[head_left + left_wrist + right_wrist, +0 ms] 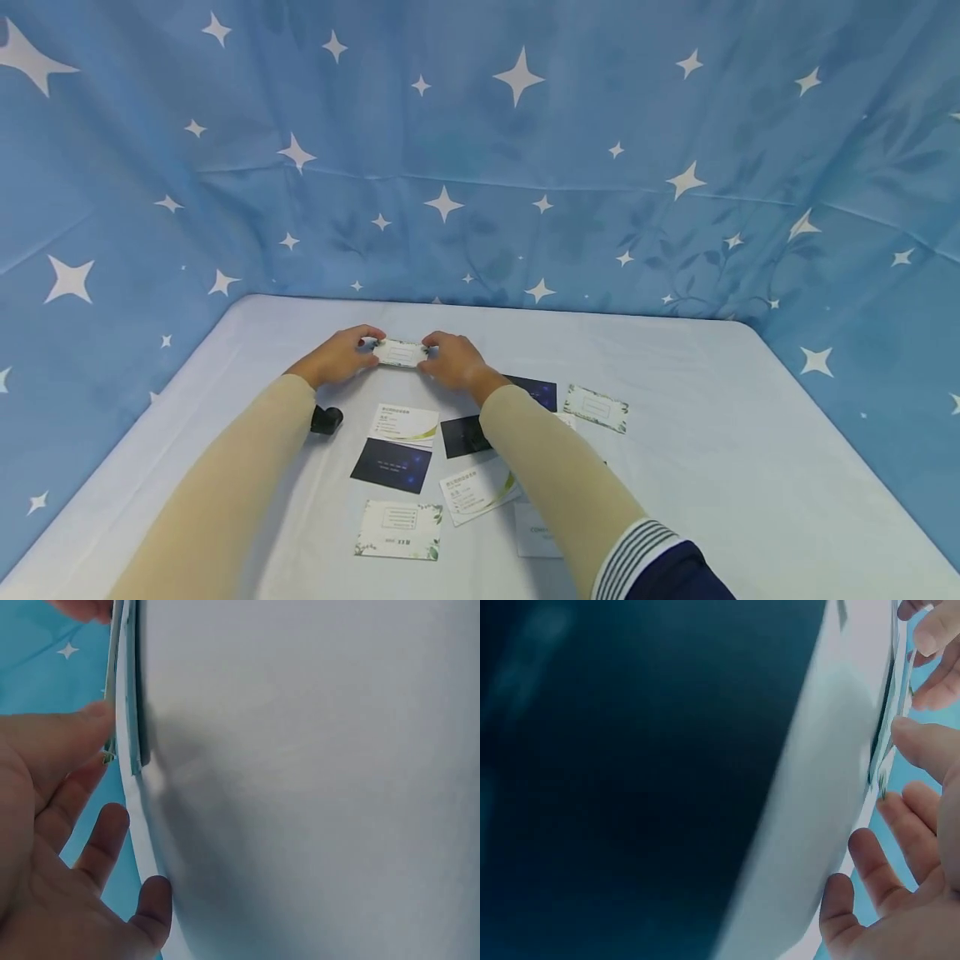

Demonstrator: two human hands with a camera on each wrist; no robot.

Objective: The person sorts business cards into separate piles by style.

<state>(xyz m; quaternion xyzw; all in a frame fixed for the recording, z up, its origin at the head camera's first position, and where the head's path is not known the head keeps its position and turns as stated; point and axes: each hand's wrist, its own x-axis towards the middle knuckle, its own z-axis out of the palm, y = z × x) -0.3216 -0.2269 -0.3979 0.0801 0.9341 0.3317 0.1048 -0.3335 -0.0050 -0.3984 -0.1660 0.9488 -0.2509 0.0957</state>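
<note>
Both hands pinch a white business card with green leaf corners [401, 354] near the far side of the table. My left hand [339, 357] holds its left end between thumb and fingers. At the opposite end, my right hand [454, 362] pinches it the same way. Seen edge-on in the left wrist view, the held card [112, 682] stands close over another card edge [133, 720] at the table. Toward me lie a white card with a green curve [406, 423] and a dark blue card [392, 465].
Under and around the right forearm lie a black card [463, 437], another green-curve card [478, 490], a pale card [534, 532] and a dark blue card [542, 392]. Leaf-patterned cards lie at the right [597, 407] and front [398, 530]. A starred blue curtain [480, 150] hangs behind the white table [720, 467].
</note>
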